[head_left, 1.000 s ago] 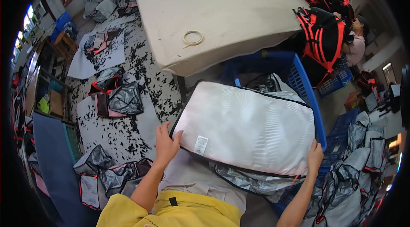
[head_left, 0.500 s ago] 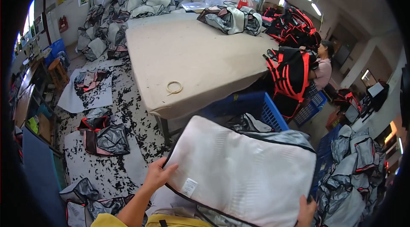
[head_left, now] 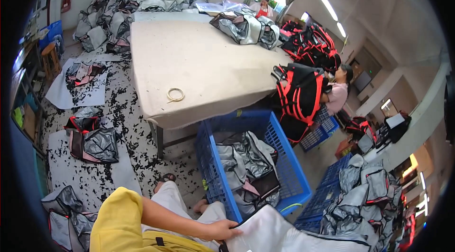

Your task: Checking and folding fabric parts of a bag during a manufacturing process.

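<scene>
Left hand [head_left: 222, 229]: pinching the edge of a white panel [head_left: 284, 236], black-bound, extending to its right. Blue crate [head_left: 283, 155]: beyond that hand. Right hand: cannot tell.

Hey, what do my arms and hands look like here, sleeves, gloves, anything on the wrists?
A loose yellow sleeve ends near your left elbow. The left forearm is bare, with no watch or bracelet showing, and the left hand wears no glove. Your right hand is out of view.
</scene>
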`<state>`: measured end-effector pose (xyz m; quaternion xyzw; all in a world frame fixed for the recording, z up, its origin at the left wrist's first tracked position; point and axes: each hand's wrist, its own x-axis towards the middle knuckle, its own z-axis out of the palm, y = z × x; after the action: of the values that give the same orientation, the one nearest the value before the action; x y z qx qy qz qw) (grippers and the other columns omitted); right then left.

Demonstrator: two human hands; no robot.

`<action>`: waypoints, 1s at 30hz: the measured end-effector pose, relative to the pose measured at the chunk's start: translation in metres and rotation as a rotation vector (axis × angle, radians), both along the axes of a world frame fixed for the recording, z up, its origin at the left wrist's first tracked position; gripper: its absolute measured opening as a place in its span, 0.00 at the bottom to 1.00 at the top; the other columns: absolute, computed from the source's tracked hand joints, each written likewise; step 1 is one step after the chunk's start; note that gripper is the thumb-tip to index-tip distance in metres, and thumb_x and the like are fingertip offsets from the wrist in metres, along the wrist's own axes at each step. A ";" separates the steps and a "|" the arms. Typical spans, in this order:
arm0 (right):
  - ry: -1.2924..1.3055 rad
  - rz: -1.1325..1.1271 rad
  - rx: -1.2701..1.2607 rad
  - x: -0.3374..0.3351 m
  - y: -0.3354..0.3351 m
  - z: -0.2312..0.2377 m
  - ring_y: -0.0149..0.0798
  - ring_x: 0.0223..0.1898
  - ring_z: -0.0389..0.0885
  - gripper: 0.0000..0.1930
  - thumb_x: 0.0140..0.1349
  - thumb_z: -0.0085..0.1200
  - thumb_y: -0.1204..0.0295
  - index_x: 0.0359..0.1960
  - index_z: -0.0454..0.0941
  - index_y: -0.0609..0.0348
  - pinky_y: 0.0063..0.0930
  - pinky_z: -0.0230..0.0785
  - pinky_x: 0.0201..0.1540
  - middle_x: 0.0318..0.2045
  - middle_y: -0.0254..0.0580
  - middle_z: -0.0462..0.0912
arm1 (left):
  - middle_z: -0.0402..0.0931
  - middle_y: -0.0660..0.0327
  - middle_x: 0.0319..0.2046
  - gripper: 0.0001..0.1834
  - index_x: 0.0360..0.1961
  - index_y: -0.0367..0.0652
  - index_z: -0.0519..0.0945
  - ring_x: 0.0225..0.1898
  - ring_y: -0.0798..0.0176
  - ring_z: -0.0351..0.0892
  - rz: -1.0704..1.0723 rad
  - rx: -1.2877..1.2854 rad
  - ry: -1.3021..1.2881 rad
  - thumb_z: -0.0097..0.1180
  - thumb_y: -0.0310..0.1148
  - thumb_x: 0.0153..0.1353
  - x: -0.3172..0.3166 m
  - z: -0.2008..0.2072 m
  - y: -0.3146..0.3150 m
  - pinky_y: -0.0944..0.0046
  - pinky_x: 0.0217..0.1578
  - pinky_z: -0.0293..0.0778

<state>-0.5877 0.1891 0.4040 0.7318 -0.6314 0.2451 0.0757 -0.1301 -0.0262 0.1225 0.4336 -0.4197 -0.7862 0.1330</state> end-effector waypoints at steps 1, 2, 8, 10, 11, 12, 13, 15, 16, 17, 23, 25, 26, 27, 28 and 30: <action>-0.236 -0.658 0.250 0.029 -0.012 -0.001 0.56 0.42 0.85 0.25 0.67 0.62 0.57 0.47 0.83 0.76 0.46 0.73 0.51 0.39 0.63 0.88 | 0.77 0.70 0.29 0.22 0.49 0.44 0.82 0.35 0.72 0.77 0.032 -0.008 -0.003 0.57 0.54 0.75 -0.002 -0.012 -0.010 0.60 0.34 0.75; -0.120 -0.715 0.282 0.037 -0.025 0.007 0.56 0.41 0.85 0.25 0.67 0.62 0.57 0.47 0.83 0.76 0.46 0.74 0.50 0.39 0.62 0.88 | 0.77 0.68 0.29 0.21 0.47 0.44 0.83 0.35 0.72 0.77 0.074 -0.160 0.031 0.57 0.53 0.75 -0.006 -0.020 -0.024 0.60 0.33 0.75; 0.630 -1.005 -0.139 0.069 -0.145 0.099 0.49 0.51 0.86 0.27 0.78 0.43 0.44 0.65 0.79 0.47 0.47 0.75 0.60 0.53 0.51 0.86 | 0.80 0.44 0.36 0.10 0.36 0.39 0.82 0.42 0.42 0.79 0.626 -1.747 -0.199 0.59 0.36 0.67 0.104 0.189 -0.192 0.47 0.44 0.75; -0.894 0.132 -0.494 0.117 -0.240 0.103 0.45 0.45 0.88 0.27 0.78 0.43 0.57 0.59 0.80 0.70 0.37 0.81 0.51 0.50 0.54 0.86 | 0.79 0.53 0.35 0.08 0.41 0.37 0.81 0.38 0.54 0.77 1.044 -1.569 -0.229 0.53 0.29 0.67 0.189 0.294 -0.240 0.53 0.42 0.76; -0.980 0.050 -0.382 0.181 -0.291 0.127 0.43 0.44 0.88 0.24 0.79 0.43 0.59 0.57 0.81 0.70 0.37 0.82 0.49 0.48 0.53 0.87 | 0.78 0.59 0.34 0.09 0.43 0.36 0.80 0.36 0.62 0.74 1.264 -1.441 -0.032 0.51 0.26 0.67 0.241 0.336 -0.261 0.56 0.40 0.77; -0.934 0.335 -0.576 0.201 -0.389 0.113 0.43 0.41 0.89 0.24 0.79 0.45 0.57 0.52 0.84 0.69 0.38 0.83 0.46 0.43 0.54 0.87 | 0.78 0.59 0.37 0.15 0.53 0.38 0.79 0.37 0.64 0.74 1.474 -1.369 0.360 0.50 0.26 0.67 0.292 0.368 -0.260 0.58 0.39 0.80; -0.471 0.116 -0.832 0.236 -0.470 0.114 0.37 0.40 0.87 0.27 0.79 0.46 0.52 0.53 0.85 0.67 0.33 0.82 0.40 0.44 0.47 0.89 | 0.78 0.56 0.45 0.18 0.61 0.40 0.75 0.43 0.63 0.79 1.408 -1.461 0.534 0.50 0.27 0.73 0.308 0.388 -0.247 0.59 0.42 0.84; -0.628 0.267 -0.309 0.366 -0.493 0.136 0.38 0.31 0.90 0.28 0.79 0.46 0.49 0.53 0.83 0.66 0.35 0.73 0.21 0.43 0.47 0.90 | 0.78 0.56 0.53 0.17 0.64 0.40 0.73 0.50 0.59 0.81 1.673 -1.420 0.442 0.51 0.32 0.77 0.299 0.396 -0.198 0.58 0.47 0.85; -0.694 0.446 -0.457 0.386 -0.506 0.135 0.36 0.28 0.91 0.27 0.79 0.47 0.51 0.51 0.83 0.69 0.33 0.78 0.30 0.41 0.46 0.91 | 0.77 0.56 0.55 0.18 0.64 0.40 0.73 0.52 0.60 0.81 1.635 -1.520 0.295 0.51 0.35 0.78 0.295 0.391 -0.176 0.59 0.47 0.85; -0.646 0.397 -0.487 0.385 -0.525 0.138 0.37 0.29 0.92 0.27 0.79 0.47 0.51 0.52 0.82 0.69 0.32 0.78 0.31 0.41 0.45 0.91 | 0.76 0.55 0.58 0.19 0.64 0.40 0.72 0.55 0.60 0.80 1.589 -1.607 0.150 0.52 0.37 0.79 0.288 0.376 -0.160 0.60 0.48 0.85; -0.772 0.513 -0.101 0.436 -0.502 0.011 0.37 0.28 0.91 0.24 0.81 0.47 0.54 0.45 0.82 0.67 0.31 0.78 0.31 0.34 0.45 0.90 | 0.77 0.51 0.56 0.19 0.61 0.36 0.73 0.56 0.55 0.79 1.182 -1.682 -0.779 0.57 0.25 0.72 0.299 0.168 -0.062 0.59 0.47 0.81; -0.833 0.554 -0.015 0.434 -0.487 -0.081 0.36 0.23 0.86 0.22 0.82 0.46 0.57 0.38 0.82 0.64 0.31 0.76 0.29 0.25 0.41 0.86 | 0.79 0.49 0.52 0.18 0.60 0.35 0.73 0.50 0.53 0.81 1.189 -1.406 -0.781 0.58 0.27 0.71 0.290 0.089 -0.028 0.59 0.49 0.78; -0.852 0.563 0.068 0.426 -0.464 -0.122 0.35 0.22 0.83 0.22 0.81 0.47 0.57 0.38 0.82 0.65 0.32 0.74 0.29 0.24 0.40 0.85 | 0.80 0.49 0.49 0.18 0.59 0.35 0.74 0.48 0.53 0.81 1.158 -1.282 -0.822 0.59 0.29 0.71 0.287 0.047 -0.012 0.59 0.48 0.77; -0.743 0.518 0.021 0.416 -0.439 -0.168 0.35 0.23 0.82 0.22 0.81 0.46 0.57 0.39 0.82 0.64 0.33 0.74 0.30 0.23 0.39 0.84 | 0.80 0.50 0.48 0.18 0.58 0.35 0.75 0.48 0.56 0.81 1.200 -1.076 -0.699 0.59 0.29 0.70 0.285 -0.010 0.005 0.60 0.45 0.77; -0.688 0.506 0.070 0.397 -0.409 -0.208 0.37 0.25 0.83 0.23 0.81 0.45 0.56 0.39 0.82 0.64 0.35 0.74 0.30 0.24 0.41 0.84 | 0.81 0.51 0.45 0.17 0.57 0.35 0.75 0.42 0.59 0.83 1.227 -0.928 -0.649 0.58 0.29 0.70 0.274 -0.056 0.021 0.60 0.40 0.78; -0.679 0.298 0.245 0.326 -0.374 -0.335 0.39 0.26 0.84 0.21 0.80 0.47 0.57 0.38 0.83 0.63 0.37 0.74 0.30 0.25 0.43 0.86 | 0.82 0.54 0.37 0.18 0.59 0.35 0.72 0.29 0.64 0.83 1.250 -0.670 -0.360 0.57 0.30 0.72 0.235 -0.107 0.038 0.64 0.33 0.79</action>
<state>-0.2622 -0.1846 0.0690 0.6964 -0.5321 0.4043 -0.2618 0.1051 0.0117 0.0151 0.6508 -0.3272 -0.3092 0.6114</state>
